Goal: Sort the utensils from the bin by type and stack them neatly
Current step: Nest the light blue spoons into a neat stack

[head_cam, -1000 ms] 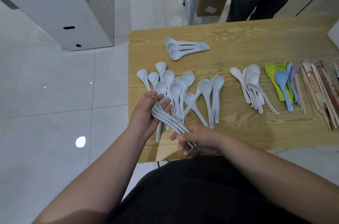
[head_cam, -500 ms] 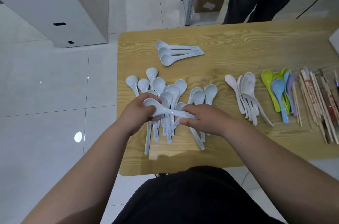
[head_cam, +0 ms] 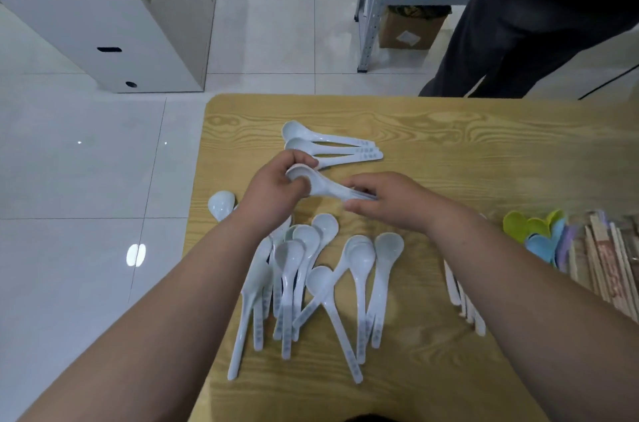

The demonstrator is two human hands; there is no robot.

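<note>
Both hands are busy on a nested bundle of white spoons (head_cam: 321, 184), held just above the table (head_cam: 484, 151). The left hand (head_cam: 273, 193) curls round the bowl end and the right hand (head_cam: 390, 203) pinches the handle end. I can't quite make out how many spoons are in it, because the handles blur together.

It hangs right beside the stacked spoons (head_cam: 332, 146) at the far side (2 bowls show, and a 3rd may sit behind the knuckles). That closeness is the first worry. Set down carelessly, the bundle could nudge that tidy row askew. Its own spoons could also slide out of their nesting once either grip loosens, since smooth plastic gives little hold.

The second worry lies under the arms. Both forearms reach across the loose pile (head_cam: 321, 276) of white spoons lying crossed near the front, and a low pull back could drag several along. 1 lone spoon (head_cam: 222, 204) lies by the left edge, just beside the left wrist, and a brush there would likely send it to the floor. The coloured spoons (head_cam: 532, 231) and chopsticks (head_cam: 608, 259) on the right look safely apart.
</note>
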